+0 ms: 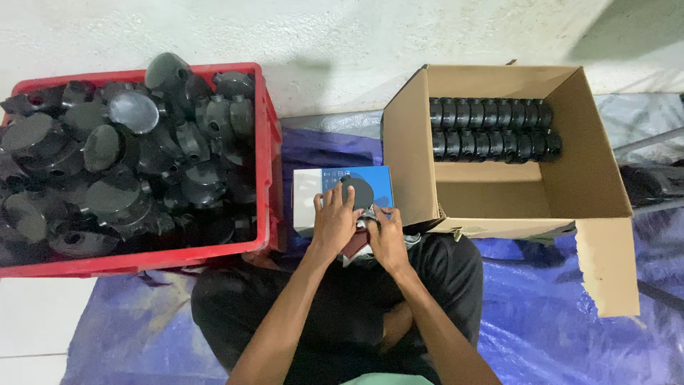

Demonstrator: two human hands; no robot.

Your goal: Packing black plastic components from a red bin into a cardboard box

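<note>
Seated on a blue tarp, a person works a black round part over a small blue-and-white box.

The blue plastic sheet (541,314) covers a pale concrete floor (342,36), which shows bare at twelve o'clock. The left hand (335,217) lies flat, fingers spread, on the black round part (358,191) atop the small box (313,192); the right hand (388,235) is curled around something small and grey just beside it, though what it grips is unclear. At nine o'clock a red crate (267,164) brims with black fittings; at three o'clock an open cardboard box (591,178) holds two neat rows of them. Both containers hem the box closely; open tarp lies at four o'clock.
</note>
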